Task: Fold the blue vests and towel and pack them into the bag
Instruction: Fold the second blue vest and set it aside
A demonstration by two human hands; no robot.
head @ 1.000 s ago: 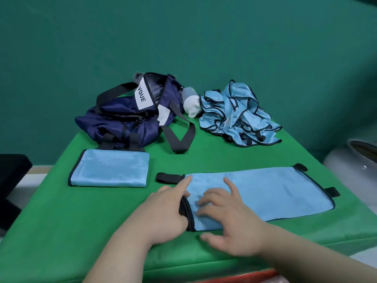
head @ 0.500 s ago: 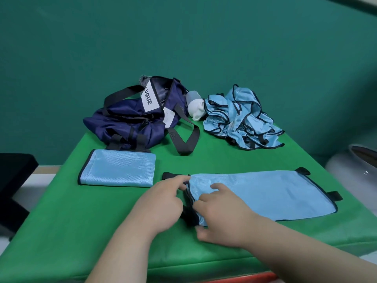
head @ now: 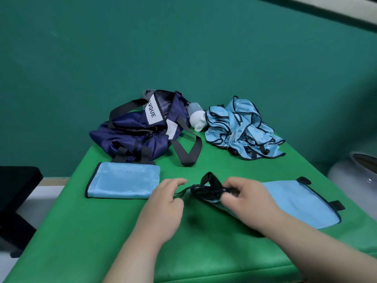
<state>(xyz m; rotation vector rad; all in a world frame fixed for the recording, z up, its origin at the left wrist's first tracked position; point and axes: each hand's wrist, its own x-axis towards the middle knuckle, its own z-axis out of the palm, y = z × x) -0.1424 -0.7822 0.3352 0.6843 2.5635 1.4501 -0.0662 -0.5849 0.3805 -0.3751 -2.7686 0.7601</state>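
Entry, head view; clock directions are read from the middle of the green table (head: 81, 231), with 12 at the far wall.

9 o'clock: folded blue piece (head: 124, 181), a flat rectangle with black trim, its far edge touching the bag's straps. I judge it is finished and parked there for a short reach to the bag. I cannot tell whether it is a vest or the towel.

11 o'clock: navy bag (head: 140, 135), slumped, handles slack, one strap looped toward the centre. The mouth gapes at the top. Something grey shows at its rim, but I cannot make out the contents. No blue cloth is visible inside, so packing is not yet begun.

6 o'clock: left hand (head: 165, 203), fingers loosely curved just beside the bunched end. A thin black strand runs toward it; I cannot tell whether it is pinched.

Right hand (head: 244, 199): clenched round the bunched, black-trimmed end of the long vest (head: 295, 201), lifted off the table. The rest lies flat toward 4 o'clock. Likely gathering the end to fold it over.

12 o'clock: white bottle (head: 196, 121) between the bag and the heap.

1 o'clock: heap of vests (head: 240, 131), crumpled and unfolded, waiting.

3 o'clock, off the table: grey vessel (head: 355, 170), interior unseen.
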